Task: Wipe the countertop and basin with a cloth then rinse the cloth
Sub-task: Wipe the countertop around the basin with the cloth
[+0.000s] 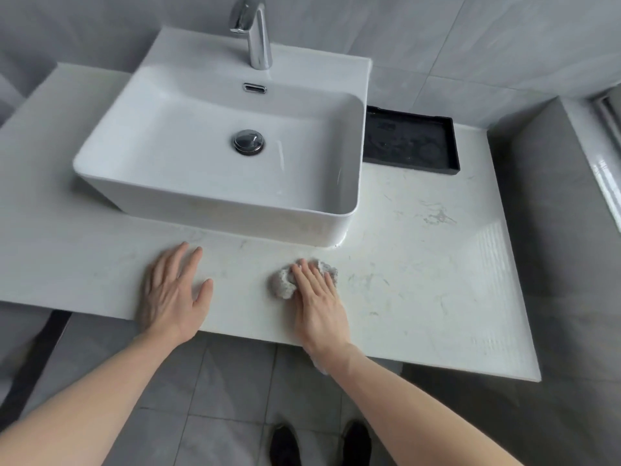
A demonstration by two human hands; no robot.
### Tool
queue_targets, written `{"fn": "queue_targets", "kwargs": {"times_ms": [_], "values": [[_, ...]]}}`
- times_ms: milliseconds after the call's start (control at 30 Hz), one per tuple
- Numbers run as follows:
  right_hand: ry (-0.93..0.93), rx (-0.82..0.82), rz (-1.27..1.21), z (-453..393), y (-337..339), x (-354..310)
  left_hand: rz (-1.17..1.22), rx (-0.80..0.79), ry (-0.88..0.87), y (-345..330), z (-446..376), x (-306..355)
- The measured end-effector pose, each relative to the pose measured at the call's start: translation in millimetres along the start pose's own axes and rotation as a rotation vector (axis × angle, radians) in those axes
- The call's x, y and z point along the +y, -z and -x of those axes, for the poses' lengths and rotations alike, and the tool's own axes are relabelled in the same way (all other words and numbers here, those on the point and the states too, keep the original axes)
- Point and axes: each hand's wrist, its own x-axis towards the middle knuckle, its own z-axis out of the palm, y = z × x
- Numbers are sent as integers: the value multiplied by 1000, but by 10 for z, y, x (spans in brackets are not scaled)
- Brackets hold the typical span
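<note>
A white marble countertop [420, 264] carries a white rectangular basin [188, 146] with a chrome drain plug [249, 141] and a chrome tap [257, 31] behind it. A small crumpled grey cloth [281, 284] lies on the countertop in front of the basin's right corner. My right hand [317, 301] presses flat on the cloth, fingers stretched over it, hiding part of it. My left hand [174, 292] rests flat on the countertop to the left, fingers spread, holding nothing.
A black tray [410, 142] sits right of the basin against the grey tiled wall. A grey ledge [551, 196] bounds the countertop on the right. Below the counter's front edge are grey floor tiles and my two dark shoes [285, 445].
</note>
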Motion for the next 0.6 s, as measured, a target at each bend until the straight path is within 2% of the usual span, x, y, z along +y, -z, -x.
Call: {"fn": "queue_targets", "kwargs": {"times_ms": [133,233,433,500,600], "values": [[-197,231,-189,13,302,165,-98,-38,9,-36,-26,-210],[-271,318,-196,-22,471,342,-107,2,5,-63,5,-194],[-355,205,92,-57,201,448,-103,16,2,-51,20,-199],[-384,192,91,-96,137,337,-104,10,2,-45,17,-202],[-326,161,72,-145,23,157,-99,6,9,-21,13,-188]]}}
